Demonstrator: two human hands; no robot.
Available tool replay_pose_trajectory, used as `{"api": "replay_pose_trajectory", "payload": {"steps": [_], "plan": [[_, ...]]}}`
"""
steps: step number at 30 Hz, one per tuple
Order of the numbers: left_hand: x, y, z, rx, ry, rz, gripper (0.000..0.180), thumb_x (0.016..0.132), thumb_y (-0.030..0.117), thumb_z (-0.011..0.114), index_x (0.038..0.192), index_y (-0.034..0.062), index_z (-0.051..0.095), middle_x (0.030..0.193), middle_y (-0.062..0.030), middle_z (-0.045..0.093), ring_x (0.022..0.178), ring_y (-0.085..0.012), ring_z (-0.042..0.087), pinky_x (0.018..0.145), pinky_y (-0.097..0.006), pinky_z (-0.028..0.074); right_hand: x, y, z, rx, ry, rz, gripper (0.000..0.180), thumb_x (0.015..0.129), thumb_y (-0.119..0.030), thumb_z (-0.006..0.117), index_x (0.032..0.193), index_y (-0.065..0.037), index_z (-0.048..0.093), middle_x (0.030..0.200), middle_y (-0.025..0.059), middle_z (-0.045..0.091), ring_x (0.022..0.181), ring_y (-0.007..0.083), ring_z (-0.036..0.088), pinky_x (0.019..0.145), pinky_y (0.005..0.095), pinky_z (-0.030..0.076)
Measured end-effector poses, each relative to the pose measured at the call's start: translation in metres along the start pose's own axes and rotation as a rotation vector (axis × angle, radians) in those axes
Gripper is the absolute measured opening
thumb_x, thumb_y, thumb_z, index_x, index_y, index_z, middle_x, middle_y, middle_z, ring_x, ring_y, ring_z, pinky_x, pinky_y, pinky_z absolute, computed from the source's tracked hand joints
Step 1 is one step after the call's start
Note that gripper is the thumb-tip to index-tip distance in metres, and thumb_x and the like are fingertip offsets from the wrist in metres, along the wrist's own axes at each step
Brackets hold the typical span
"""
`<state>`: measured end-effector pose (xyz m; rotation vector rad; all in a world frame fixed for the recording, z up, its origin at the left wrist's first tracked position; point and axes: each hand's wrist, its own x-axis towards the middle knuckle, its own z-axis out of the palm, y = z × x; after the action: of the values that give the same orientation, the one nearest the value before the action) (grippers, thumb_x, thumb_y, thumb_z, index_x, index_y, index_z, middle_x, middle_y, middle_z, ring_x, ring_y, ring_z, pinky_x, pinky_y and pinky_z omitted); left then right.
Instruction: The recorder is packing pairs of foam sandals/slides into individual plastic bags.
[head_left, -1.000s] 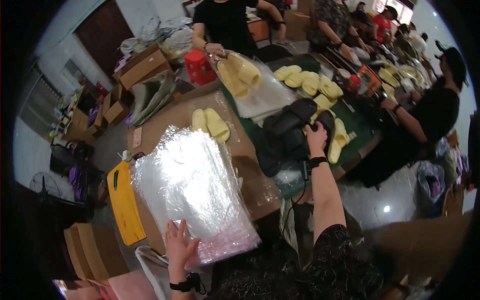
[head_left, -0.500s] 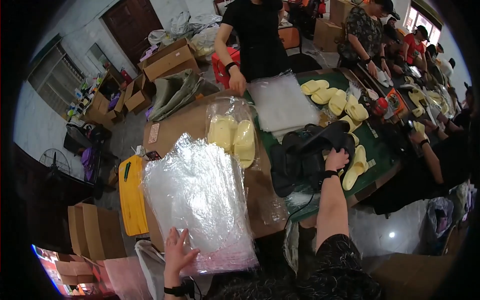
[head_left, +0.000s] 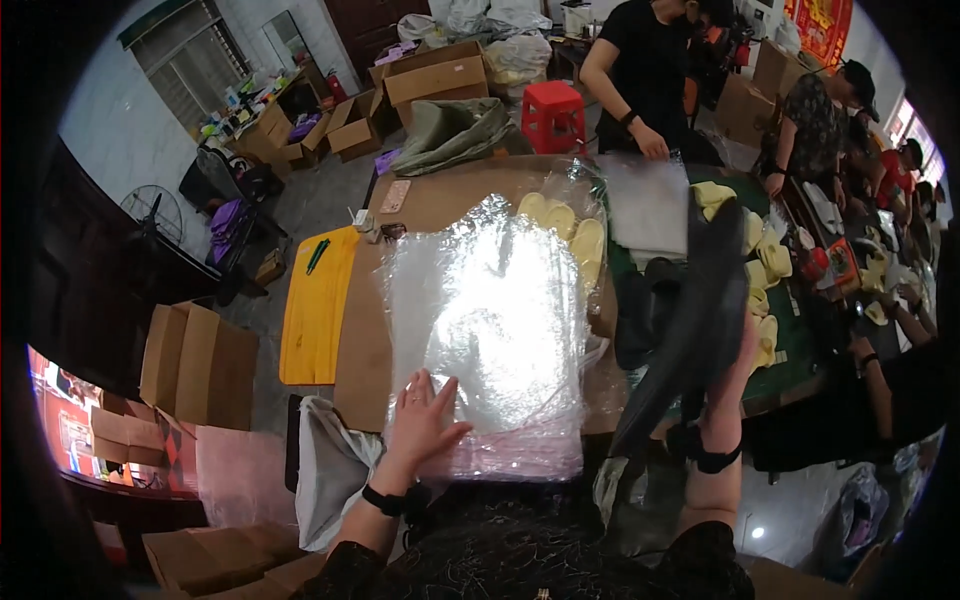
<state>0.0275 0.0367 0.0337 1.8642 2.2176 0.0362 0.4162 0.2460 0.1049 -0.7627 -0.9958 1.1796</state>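
Note:
My left hand (head_left: 423,428) lies with its fingers spread on a stack of shiny clear plastic bags (head_left: 430,300) with a pinkish near edge. To the right, my right hand (head_left: 744,362) is behind a long black slipper (head_left: 690,320), which stands tilted up off the table, blurred by motion. The fingers are hidden, but the slipper moves with the hand. Another black slipper (head_left: 632,320) is beside it. Past the bag stack lies a pair of yellow slippers (head_left: 590,245) in clear plastic.
Loose yellow slippers (head_left: 770,255) lie on the green mat at right. Across the table a co-worker's hand (head_left: 652,142) touches another stack of clear bags (head_left: 645,205). A yellow board (head_left: 318,310), a phone (head_left: 395,196) and cardboard boxes (head_left: 215,365) are at left.
The view has swung right. My right hand has come nearer to me, and the black slipper has risen and tilted with it. My left hand stays on the bags.

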Motion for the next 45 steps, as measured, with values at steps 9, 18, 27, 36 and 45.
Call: {"api": "replay_pose_trajectory", "payload": {"steps": [9,18,27,36,45], "plan": [[-0.007,-0.017,0.018,-0.075,0.086,0.050,0.081,0.079,0.057,0.065,0.146,0.0184,0.043,0.153,-0.0324,0.023,0.144,-0.0457,0.019,0.114,-0.057,0.017,-0.104,-0.031,0.204,-1.048,-0.582,-0.290,0.032,0.075,0.004,0.060,0.106,0.004,0.052,0.103,0.0232,0.054,0.097,0.0427,0.057,0.081,0.0427,0.047],[-0.009,-0.050,0.014,-0.316,0.175,0.185,0.080,0.075,0.037,0.078,0.139,0.0011,0.048,0.154,-0.0381,0.006,0.133,-0.0503,0.036,0.110,-0.047,0.034,-0.098,0.099,0.193,-1.509,-0.505,-0.161,0.041,0.075,-0.014,0.073,0.102,0.005,0.050,0.104,0.0236,0.050,0.095,0.0423,0.058,0.082,0.0470,0.050],[-0.010,-0.054,0.014,-0.228,0.183,0.207,0.080,0.072,0.035,0.079,0.136,-0.0020,0.048,0.152,-0.0400,0.009,0.132,-0.0501,0.038,0.108,-0.046,0.038,-0.102,0.146,0.159,-1.298,-0.517,-0.267,0.040,0.081,-0.035,0.074,0.096,-0.001,0.058,0.100,0.0215,0.052,0.086,0.0434,0.059,0.073,0.0483,0.050],[-0.016,-0.024,0.004,-0.167,0.481,0.241,0.063,0.078,0.015,0.067,0.134,-0.0074,0.046,0.152,-0.0386,0.015,0.141,-0.0515,0.023,0.115,-0.050,0.027,-0.104,0.157,0.149,-1.330,-0.359,-0.227,0.039,0.087,-0.037,0.066,0.083,0.000,0.055,0.089,0.0195,0.057,0.081,0.0411,0.060,0.065,0.0485,0.048],[0.006,0.000,0.003,-0.245,0.187,0.413,0.054,0.082,0.035,0.072,0.125,0.0041,0.061,0.131,-0.0202,0.057,0.118,-0.0370,0.055,0.098,-0.043,0.047,-0.109,0.099,0.079,-0.924,0.285,-0.205,0.035,0.091,-0.020,0.065,0.075,0.006,0.048,0.067,0.0171,0.046,0.064,0.0209,0.039,0.060,0.0401,0.039]]}}
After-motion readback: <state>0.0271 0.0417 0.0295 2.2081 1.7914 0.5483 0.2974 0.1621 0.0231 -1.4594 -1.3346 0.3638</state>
